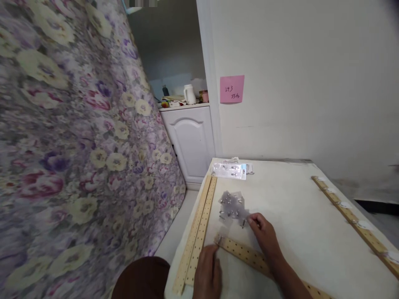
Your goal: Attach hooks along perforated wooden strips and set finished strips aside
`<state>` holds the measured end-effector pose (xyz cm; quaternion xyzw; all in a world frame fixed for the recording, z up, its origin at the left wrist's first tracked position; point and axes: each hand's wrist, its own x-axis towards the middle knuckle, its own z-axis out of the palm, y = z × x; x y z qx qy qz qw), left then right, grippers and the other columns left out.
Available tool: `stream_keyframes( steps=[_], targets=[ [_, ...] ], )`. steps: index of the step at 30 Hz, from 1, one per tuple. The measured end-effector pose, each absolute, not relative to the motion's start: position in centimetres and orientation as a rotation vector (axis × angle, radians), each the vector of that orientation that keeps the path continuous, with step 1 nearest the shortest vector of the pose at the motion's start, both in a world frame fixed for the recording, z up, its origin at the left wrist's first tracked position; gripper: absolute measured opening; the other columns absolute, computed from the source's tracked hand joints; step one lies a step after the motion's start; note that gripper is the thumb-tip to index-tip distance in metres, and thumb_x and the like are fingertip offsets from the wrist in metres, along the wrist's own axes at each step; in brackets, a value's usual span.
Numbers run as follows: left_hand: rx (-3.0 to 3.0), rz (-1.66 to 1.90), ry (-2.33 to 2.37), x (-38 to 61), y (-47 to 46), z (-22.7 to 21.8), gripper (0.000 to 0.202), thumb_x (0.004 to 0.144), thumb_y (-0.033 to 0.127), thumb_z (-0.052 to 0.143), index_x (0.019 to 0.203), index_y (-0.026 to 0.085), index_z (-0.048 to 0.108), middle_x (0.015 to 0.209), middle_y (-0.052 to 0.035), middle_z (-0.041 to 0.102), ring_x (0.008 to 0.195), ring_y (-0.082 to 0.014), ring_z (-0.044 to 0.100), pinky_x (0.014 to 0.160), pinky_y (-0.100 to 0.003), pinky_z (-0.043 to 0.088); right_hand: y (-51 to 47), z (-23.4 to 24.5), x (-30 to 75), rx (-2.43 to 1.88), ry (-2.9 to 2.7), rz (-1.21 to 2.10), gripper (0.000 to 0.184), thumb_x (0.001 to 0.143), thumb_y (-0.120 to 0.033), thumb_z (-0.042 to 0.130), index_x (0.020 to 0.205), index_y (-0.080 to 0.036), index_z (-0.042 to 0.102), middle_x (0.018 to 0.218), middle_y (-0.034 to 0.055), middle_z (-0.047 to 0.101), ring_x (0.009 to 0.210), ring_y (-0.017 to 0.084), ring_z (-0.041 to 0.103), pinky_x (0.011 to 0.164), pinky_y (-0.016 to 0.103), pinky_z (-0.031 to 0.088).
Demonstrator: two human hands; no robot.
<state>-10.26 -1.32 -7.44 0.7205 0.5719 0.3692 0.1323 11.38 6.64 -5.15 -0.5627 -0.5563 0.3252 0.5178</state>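
My right hand (264, 233) pinches the near right corner of a small clear plastic bag (245, 214). This bag lies against a cluster of similar clear bags (230, 201) with small metal fittings in them. My left hand (206, 272) is low on the table, its thumb apart from the fingers, and nothing shows in it. Its fingertips are close to the left end of a wooden strip with rows of holes (237, 248); whether they touch it I cannot tell. A small metal piece (220, 239) is at that end. My right forearm crosses above the strip and hides part of it.
Two perforated wooden strips (199, 232) lie along the table's left edge. Another strip (349, 211) with several white-packed pieces runs along the right edge. Blister packs (229, 170) lie at the back of the white table (289, 216). A floral curtain (93, 145) hangs at left.
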Motion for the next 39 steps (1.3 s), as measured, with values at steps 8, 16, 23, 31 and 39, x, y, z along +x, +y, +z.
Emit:
stream_keyframes(
  steps=[8,16,23,31,39],
  targets=[
    [1.977,1.077,1.633,-9.5,-0.9,-5.7,0.024,0.09,0.034,0.046,0.104,0.02,0.061,0.099,-0.008,0.068,0.094,-0.0226,0.064,0.083,-0.035,0.052,4.2,-4.2,8.8,-0.964,-1.164,1.341,0.03,0.087,-0.051,0.046,0.082,-0.022,0.046,0.075,-0.0006,0.065,0.052,0.012,0.064,0.044,0.022,0.046],
    [1.798,1.077,1.605,-9.3,-1.3,-5.0,0.029,0.088,0.045,0.048,0.101,0.022,0.062,0.09,-0.0029,0.069,0.085,-0.0214,0.064,0.077,-0.031,0.049,3.2,-5.0,8.4,-0.964,-1.386,1.34,0.016,0.084,-0.033,0.053,0.081,-0.018,0.059,0.06,-0.0053,0.058,0.048,0.008,0.058,0.048,0.019,0.046],
    [1.595,1.084,1.449,-6.5,-2.7,-3.5,0.033,0.092,0.045,0.041,0.078,0.021,0.058,0.062,0.0026,0.056,0.06,-0.0149,0.053,0.061,-0.024,0.041,2.6,-4.7,8.7,-0.959,-1.453,1.325,0.01,0.076,-0.019,0.056,0.079,-0.019,0.065,0.061,-0.0043,0.059,0.05,0.009,0.052,0.047,0.02,0.044],
    [1.271,1.084,1.371,-5.9,-1.9,-4.6,0.042,0.089,0.052,0.047,0.066,0.018,0.054,0.054,0.0048,0.048,0.051,-0.0088,0.041,0.049,-0.019,0.03,2.7,-4.5,9.0,-1.006,-1.393,1.354,0.012,0.079,-0.029,0.056,0.076,-0.018,0.059,0.054,-0.0073,0.052,0.043,0.007,0.045,0.043,0.019,0.035],
    [0.916,1.168,1.368,-4.5,-1.9,-4.1,0.046,0.081,0.06,0.052,0.064,0.017,0.053,0.045,0.0077,0.042,0.041,-0.0066,0.03,0.042,-0.018,0.019,2.6,-4.5,9.5,-0.89,-1.361,1.467,0.023,0.079,-0.035,0.056,0.097,-0.02,0.058,0.072,-0.0014,0.064,0.061,0.013,0.058,0.059,0.025,0.045]
  ],
)
